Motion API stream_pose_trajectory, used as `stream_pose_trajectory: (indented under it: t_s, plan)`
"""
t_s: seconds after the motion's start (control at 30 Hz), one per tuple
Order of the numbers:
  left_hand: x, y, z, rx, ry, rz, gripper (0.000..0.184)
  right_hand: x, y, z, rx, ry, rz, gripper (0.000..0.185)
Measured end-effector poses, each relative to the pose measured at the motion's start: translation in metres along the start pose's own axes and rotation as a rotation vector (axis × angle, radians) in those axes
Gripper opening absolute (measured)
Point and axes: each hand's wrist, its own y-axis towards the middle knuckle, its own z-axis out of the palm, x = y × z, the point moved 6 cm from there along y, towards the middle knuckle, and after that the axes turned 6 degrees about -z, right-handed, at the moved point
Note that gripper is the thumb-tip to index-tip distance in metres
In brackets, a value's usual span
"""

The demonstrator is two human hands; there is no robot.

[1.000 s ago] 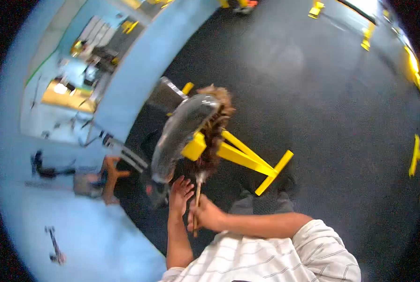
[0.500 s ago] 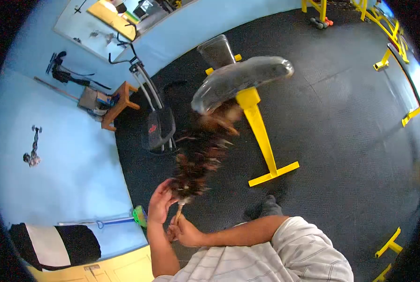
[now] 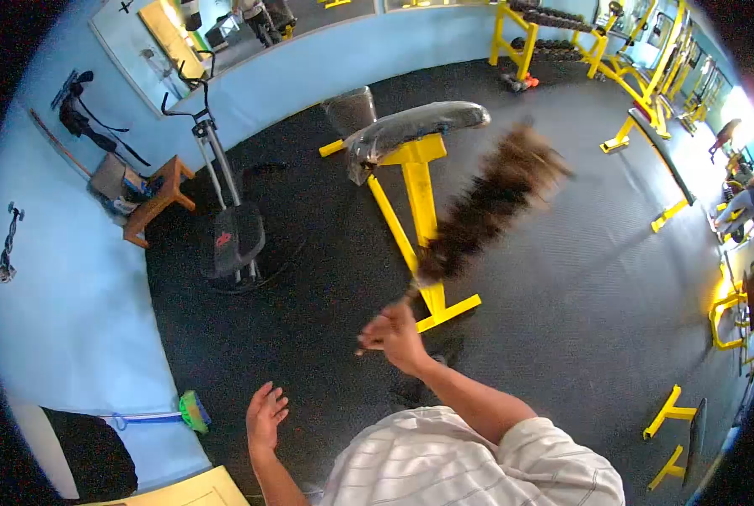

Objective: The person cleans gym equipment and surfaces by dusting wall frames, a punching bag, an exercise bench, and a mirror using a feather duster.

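Observation:
A brown feather duster [image 3: 486, 202] is held by its thin handle in my right hand [image 3: 394, 333], whose fingers are wrapped round it. The feathers are blurred and point up and to the right, in front of the yellow frame of a bench. That bench [image 3: 419, 126] has a dark pad wrapped in clear plastic and yellow legs. My left hand [image 3: 265, 415] is raised at the lower left, with its fingers apart and nothing in it.
An elliptical machine [image 3: 235, 236] stands left of the bench. A wooden stool [image 3: 162, 198] is by the blue wall. Yellow racks [image 3: 516, 42] and another bench [image 3: 663, 152] stand right. A green broom head [image 3: 194, 411] leans lower left.
The duster has swung from below the bench pad to its right side, moved by my right hand. My left hand has dropped away from the feathers. The view has shifted, showing more racks at right.

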Motion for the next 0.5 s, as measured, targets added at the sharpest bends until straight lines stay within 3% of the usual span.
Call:
stream_pose_trajectory:
  t_s: [0.03, 0.1, 0.13, 0.17, 0.27, 0.33, 0.37, 0.43, 0.47, 0.5]
  plan:
    - [0.007, 0.000, 0.000, -0.025, 0.024, -0.031, 0.046, -0.004, 0.008, 0.011, 0.167, -0.046, -0.022, 0.018]
    - [0.012, 0.004, 0.005, 0.019, 0.031, -0.037, 0.046, -0.043, -0.003, 0.031, 0.347, -0.071, 0.188, 0.018]
    - [0.011, 0.006, 0.008, 0.046, 0.040, -0.045, 0.047, -0.032, -0.025, 0.047, 0.320, -0.309, 0.172, 0.013]
    - [0.006, 0.008, 0.009, 0.054, 0.041, -0.038, 0.047, -0.058, -0.040, 0.043, 0.249, 0.032, 0.424, 0.010]
    - [-0.005, 0.010, 0.013, 0.054, 0.105, 0.052, 0.050, -0.100, -0.081, 0.010, 0.323, 0.189, 0.487, 0.010]
    - [-0.008, 0.014, 0.010, 0.048, 0.131, 0.066, 0.051, -0.071, -0.087, -0.037, 0.125, -0.510, 0.348, 0.010]
    - [-0.006, 0.016, 0.008, 0.057, 0.131, 0.067, 0.051, -0.080, -0.081, -0.087, 0.001, -0.830, 0.177, 0.009]
    - [0.005, 0.022, 0.001, 0.039, 0.118, 0.050, 0.052, -0.067, -0.084, -0.162, -0.225, -0.796, 0.102, 0.011]
    - [0.010, 0.022, 0.001, 0.055, 0.130, 0.047, 0.052, 0.000, -0.105, -0.129, -0.442, -0.483, 0.360, 0.012]
    - [0.015, 0.023, 0.004, 0.057, 0.139, 0.000, 0.052, 0.017, -0.101, -0.156, -0.474, -1.063, -0.057, 0.016]
